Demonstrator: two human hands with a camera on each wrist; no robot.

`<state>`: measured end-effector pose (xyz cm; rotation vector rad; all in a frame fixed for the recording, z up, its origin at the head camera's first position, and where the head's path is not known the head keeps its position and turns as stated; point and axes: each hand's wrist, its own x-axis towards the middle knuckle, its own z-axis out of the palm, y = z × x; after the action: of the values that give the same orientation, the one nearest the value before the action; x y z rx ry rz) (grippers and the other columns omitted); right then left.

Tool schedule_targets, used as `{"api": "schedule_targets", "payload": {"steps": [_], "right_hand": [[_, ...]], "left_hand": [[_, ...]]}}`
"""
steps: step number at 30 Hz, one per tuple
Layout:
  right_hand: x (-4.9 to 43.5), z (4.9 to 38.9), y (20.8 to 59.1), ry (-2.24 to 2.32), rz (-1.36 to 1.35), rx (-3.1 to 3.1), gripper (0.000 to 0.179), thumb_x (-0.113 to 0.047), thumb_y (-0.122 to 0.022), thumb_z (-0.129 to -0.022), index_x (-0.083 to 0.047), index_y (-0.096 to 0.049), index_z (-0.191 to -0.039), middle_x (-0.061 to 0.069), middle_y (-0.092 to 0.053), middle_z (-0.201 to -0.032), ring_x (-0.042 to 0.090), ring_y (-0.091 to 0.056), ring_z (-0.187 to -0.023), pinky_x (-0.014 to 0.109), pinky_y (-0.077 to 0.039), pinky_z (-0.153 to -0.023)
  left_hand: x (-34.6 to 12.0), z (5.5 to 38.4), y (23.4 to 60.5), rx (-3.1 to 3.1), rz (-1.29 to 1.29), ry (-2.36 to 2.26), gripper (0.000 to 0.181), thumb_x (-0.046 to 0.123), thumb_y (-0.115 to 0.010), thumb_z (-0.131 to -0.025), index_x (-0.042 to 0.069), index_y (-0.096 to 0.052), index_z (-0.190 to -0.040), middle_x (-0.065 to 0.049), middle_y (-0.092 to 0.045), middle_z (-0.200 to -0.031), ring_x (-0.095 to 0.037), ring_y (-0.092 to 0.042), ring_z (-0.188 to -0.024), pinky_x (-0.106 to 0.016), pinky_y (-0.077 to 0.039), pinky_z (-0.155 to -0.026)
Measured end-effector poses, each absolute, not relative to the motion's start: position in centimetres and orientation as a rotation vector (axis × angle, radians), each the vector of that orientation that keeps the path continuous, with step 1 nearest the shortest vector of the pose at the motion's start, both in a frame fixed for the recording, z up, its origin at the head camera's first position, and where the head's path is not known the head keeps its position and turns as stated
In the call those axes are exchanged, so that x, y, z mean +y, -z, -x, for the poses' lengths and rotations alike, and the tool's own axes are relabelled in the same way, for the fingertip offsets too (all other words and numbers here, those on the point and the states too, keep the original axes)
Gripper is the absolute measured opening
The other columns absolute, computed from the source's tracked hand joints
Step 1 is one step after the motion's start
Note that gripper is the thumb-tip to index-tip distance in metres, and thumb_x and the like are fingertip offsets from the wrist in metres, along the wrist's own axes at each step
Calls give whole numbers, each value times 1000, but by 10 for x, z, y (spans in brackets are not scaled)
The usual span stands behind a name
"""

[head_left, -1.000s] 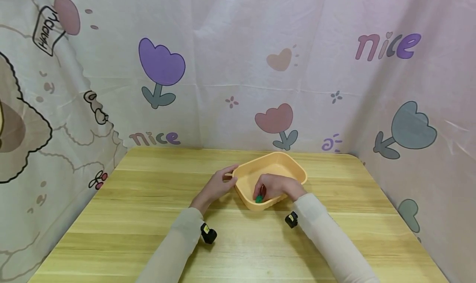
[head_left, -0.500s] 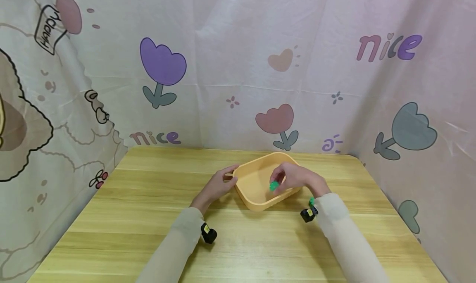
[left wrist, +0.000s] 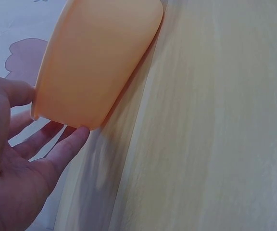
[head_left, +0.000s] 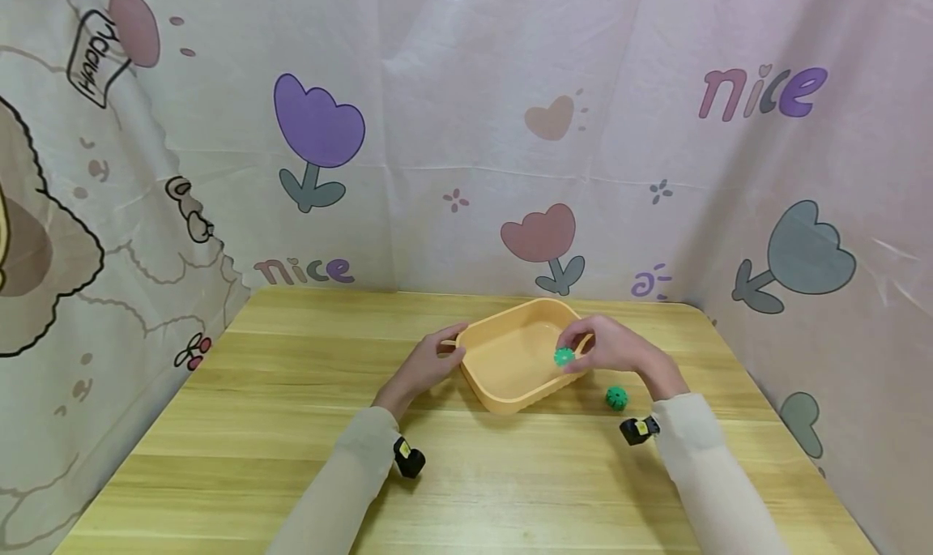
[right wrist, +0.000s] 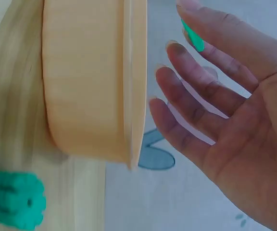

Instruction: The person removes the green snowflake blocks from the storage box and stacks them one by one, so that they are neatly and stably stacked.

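Observation:
A yellow plastic basin (head_left: 510, 352) with small end handles stands on the table. My left hand (head_left: 430, 362) holds its left end, thumb at the rim (left wrist: 34, 108) and fingertips against the outer wall (left wrist: 100, 57). Over the basin's right end, my right hand (head_left: 612, 346) pinches a small green piece (head_left: 564, 356) with a notched round edge between thumb and index finger. The right wrist view shows a thin green sliver of it, the other fingers loosely spread beside the basin. A similar ridged green piece (head_left: 616, 398) lies on the table just right of the basin.
The light wooden table (head_left: 481, 482) runs back to a patterned cloth (head_left: 437, 117) hanging behind and along the sides. A small black camera (head_left: 638, 430) sits on the right wrist, another camera (head_left: 408, 458) on the left.
The right hand has lifted the green piece from the basin's floor and carried it to the right end. The second green piece has come out from behind the right arm. The left hand stays put.

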<state>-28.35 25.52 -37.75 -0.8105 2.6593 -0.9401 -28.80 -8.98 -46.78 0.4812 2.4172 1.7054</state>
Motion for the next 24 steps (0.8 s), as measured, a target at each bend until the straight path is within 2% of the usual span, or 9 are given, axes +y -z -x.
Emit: {"api": "schedule_targets", "payload": {"steps": [4, 6, 11, 15, 19, 24], "right_hand": [[271, 279, 381, 969, 830, 2684, 22, -16, -90, -80, -15, -78, -98, 2, -75, -98, 28, -65, -94, 40, -58, -84], [280, 278, 383, 982, 838, 2691, 23, -18, -90, -80, -14, -78, -100, 2, -76, -99, 29, -65, -93, 38, -58, -82], [302, 271, 390, 994, 808, 2712, 26, -19, -89, -80, -13, -78, -103, 3, -76, -102, 20, -65, -91, 39, -59, -82], [319, 266, 395, 995, 759, 2729, 26, -20, -88, -82, -14, -78, -105, 3, -76, -104, 12, -65, -90, 38, -60, -84], [334, 261, 403, 1014, 716, 2719, 29, -22, -87, -83, -11, -78, -108, 5, -76, -106, 11, -66, -91, 35, -61, -84], [348, 260, 418, 1072, 684, 2654, 35, -19, -85, -86, -3, -75, -115, 12, -76, -108, 11, -70, -93, 26, -60, -82]], "left_hand": [[-90, 288, 467, 2416, -498, -1701, 53, 19, -58, -105, 18, -46, -157, -15, -52, -150, -39, -55, -134, -45, -56, -101], [-90, 288, 468, 2418, -499, -1701, 54, 19, -58, -105, 17, -46, -157, -15, -52, -149, -39, -56, -134, -44, -57, -101], [-89, 290, 470, 2426, -494, -1706, 54, 18, -58, -105, 14, -46, -157, -15, -53, -148, -40, -56, -134, -44, -57, -101], [-89, 289, 470, 2424, -479, -1701, 54, 17, -59, -105, 16, -46, -157, -15, -53, -148, -39, -56, -134, -45, -56, -103], [-89, 288, 469, 2422, -467, -1702, 53, 17, -58, -105, 17, -46, -157, -14, -53, -148, -38, -56, -134, -45, -56, -102], [-90, 288, 468, 2417, -455, -1707, 53, 17, -59, -105, 17, -47, -156, -12, -53, -148, -37, -56, -134, -44, -57, -101]]}}
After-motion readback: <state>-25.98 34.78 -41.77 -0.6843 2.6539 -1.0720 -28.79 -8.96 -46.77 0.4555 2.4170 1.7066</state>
